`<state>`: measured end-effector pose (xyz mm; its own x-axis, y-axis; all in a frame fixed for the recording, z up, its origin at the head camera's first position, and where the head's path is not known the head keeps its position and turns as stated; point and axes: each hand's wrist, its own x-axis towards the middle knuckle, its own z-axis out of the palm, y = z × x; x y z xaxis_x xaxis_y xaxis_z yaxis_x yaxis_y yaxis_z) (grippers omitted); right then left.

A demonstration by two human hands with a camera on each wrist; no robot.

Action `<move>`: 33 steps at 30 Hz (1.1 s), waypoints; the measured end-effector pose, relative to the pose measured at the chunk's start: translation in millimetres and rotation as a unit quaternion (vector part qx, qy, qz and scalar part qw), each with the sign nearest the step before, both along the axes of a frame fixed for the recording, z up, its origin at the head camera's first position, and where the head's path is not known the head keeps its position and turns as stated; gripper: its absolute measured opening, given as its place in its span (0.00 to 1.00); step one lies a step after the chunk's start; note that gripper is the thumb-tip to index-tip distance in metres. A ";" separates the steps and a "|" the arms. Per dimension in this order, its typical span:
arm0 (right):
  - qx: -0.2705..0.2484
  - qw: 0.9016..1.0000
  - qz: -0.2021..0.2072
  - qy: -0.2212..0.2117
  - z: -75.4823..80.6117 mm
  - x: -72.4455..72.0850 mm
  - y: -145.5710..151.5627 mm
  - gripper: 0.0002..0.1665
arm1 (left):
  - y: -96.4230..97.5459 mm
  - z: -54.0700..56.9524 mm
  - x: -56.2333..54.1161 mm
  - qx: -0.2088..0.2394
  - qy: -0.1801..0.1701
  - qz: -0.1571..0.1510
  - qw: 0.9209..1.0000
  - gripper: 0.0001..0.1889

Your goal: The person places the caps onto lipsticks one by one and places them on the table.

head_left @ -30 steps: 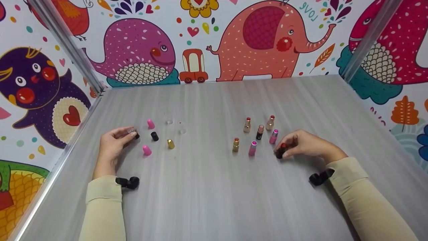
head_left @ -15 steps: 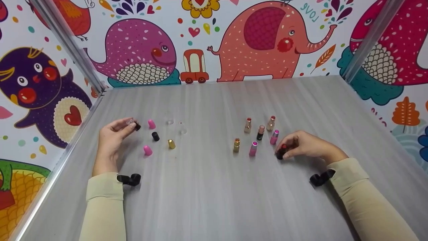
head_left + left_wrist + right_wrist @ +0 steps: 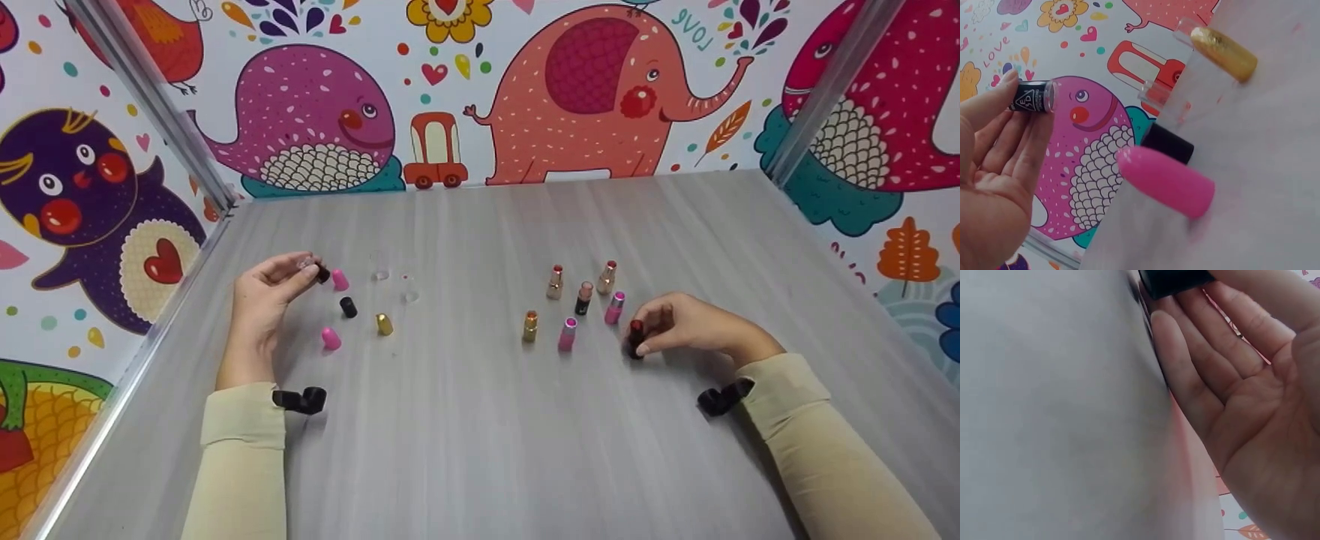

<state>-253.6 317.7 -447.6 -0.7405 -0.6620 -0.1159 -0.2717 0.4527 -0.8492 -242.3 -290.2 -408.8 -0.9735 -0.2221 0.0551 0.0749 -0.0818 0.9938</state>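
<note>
Carefully, starting at the left, best to keep the black-and-clear cap (image 3: 1034, 97) steady and clear of the rear pink cap (image 3: 340, 281), just beside it in the head view. Left grip (image 3: 264, 300) pinching that black-and-clear cap between thumb and fingers, parted no wider than its body, apparently lifted off the tabletop (image 3: 465, 450). Next, worth leaving undisturbed: the plain black cap (image 3: 348, 307) and the gold cap (image 3: 384, 324). Farther right, a cluster of uncapped lipsticks (image 3: 583, 301), with exposed tips better not brushed. Finally, best to hold the red-tipped black lipstick (image 3: 636, 341) upright, by the case, below the tip. Right grip (image 3: 686, 326) closed on that case; hard to tell if touching the tabletop.
</note>
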 end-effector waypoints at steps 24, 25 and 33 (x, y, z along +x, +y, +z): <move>0.020 1.000 0.004 -0.017 13.2 1.9 13.4 0.13 | 33.5 18.1 2.7 -0.061 0.043 -0.028 0.997 0.16; 0.019 1.000 0.005 -0.020 14.0 1.9 14.7 0.13 | 35.3 19.4 2.9 -0.060 0.043 -0.028 0.997 0.16; 0.042 0.999 -0.028 -0.014 26.9 4.3 19.9 0.14 | 50.9 26.5 5.7 -0.077 0.045 -0.033 0.995 0.15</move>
<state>-249.3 337.6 -420.7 -0.7717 -0.6067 -0.1908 -0.2200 0.5362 -0.8150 -236.6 -239.3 -382.3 -0.9751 -0.1408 0.1715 0.1639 0.0642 0.9844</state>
